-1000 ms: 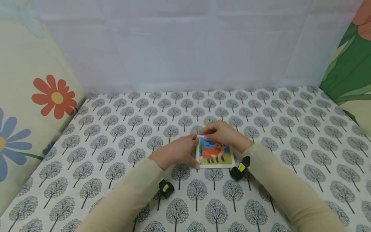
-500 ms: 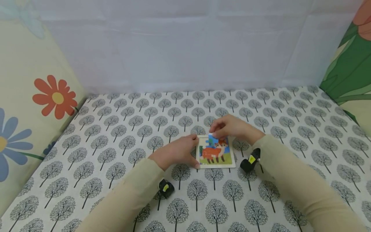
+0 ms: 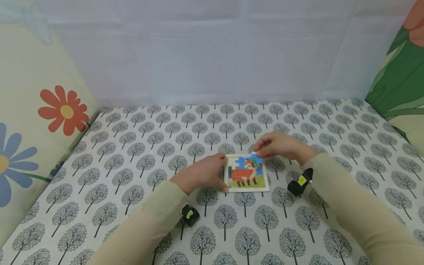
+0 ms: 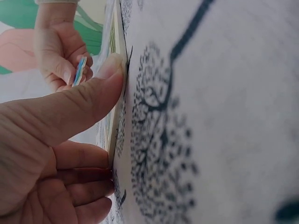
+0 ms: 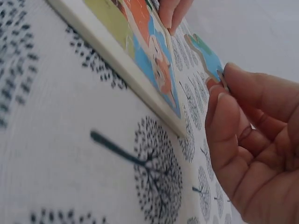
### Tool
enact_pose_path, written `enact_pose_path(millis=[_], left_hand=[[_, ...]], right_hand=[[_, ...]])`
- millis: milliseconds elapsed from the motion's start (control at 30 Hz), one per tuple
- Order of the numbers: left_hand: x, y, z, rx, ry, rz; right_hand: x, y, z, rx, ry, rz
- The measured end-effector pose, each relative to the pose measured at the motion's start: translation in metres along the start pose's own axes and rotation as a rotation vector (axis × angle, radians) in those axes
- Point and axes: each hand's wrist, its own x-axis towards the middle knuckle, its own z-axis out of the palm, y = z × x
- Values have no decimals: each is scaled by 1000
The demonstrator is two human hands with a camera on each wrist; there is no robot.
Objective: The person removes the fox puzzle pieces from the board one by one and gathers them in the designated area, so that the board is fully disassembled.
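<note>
A small jigsaw puzzle of an orange fox, in a cream frame (image 3: 246,190), lies flat on the tree-print cloth. At its upper left corner a pale gap shows among the pieces. My left hand (image 3: 202,172) holds the frame's left side, thumb (image 4: 110,77) near the lower corner and fingers along the edge. Above the frame's upper right corner, my right hand (image 3: 281,145) pinches a blue and green puzzle piece (image 5: 205,56) between thumb and fingertips. The right wrist view has this piece raised clear of the puzzle; fingers cover one end of it.
White cloth with a dark tree print (image 3: 155,141) spreads under everything. A plain white sheet (image 3: 212,55) hangs behind, with flower-patterned panels (image 3: 59,110) at either side. Black wrist cameras (image 3: 299,183) are strapped under both sleeves.
My right hand has lifted the piece from the puzzle's upper left area and carried it rightward to the upper right corner. My left hand has stayed put on the frame.
</note>
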Motion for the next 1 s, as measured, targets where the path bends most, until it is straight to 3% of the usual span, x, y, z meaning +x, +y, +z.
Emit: enact_pose_path(millis=[267, 667, 1000], left_hand=[[-1, -5, 4, -52, 55, 11], [-2, -19, 13, -263, 126, -14], [-4, -18, 13, -291, 124, -35]], right_hand=[[-9, 12, -11, 39, 6, 28], [-15, 17, -19, 43, 43, 80], [-16, 20, -22, -12, 42, 82]])
